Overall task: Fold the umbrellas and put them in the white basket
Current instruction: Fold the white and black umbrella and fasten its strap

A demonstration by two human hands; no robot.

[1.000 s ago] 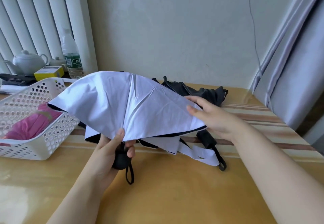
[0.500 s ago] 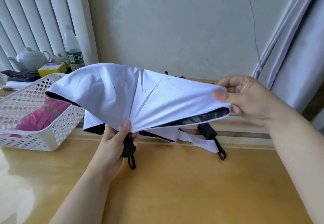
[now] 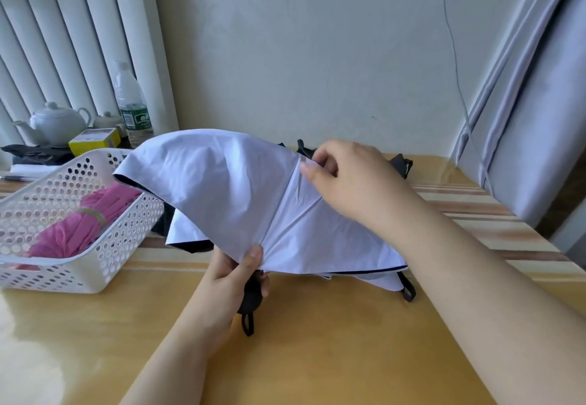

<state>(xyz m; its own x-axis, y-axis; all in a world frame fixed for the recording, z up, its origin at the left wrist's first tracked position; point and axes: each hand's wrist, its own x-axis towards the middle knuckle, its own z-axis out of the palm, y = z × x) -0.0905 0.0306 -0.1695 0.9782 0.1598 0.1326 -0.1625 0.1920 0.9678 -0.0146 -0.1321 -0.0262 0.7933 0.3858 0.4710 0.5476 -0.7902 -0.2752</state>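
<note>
Yellow table (image 3: 317,357): left hand (image 3: 234,274) grips white umbrella (image 3: 228,189) by its black handle; right hand (image 3: 348,176) pinches its canopy. White basket (image 3: 95,265) at nine o'clock holds a pink umbrella (image 3: 79,227).

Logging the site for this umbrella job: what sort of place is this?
Probably a home room, at a table by a window: a white teapot, a water bottle, vertical blinds and a grey curtain.

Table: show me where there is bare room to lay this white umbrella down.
Bare table lies in front of the white umbrella, between the forearms, and right of the white basket. It is crowded behind: the black umbrella lies there, with bottle and teapot behind the basket.
</note>
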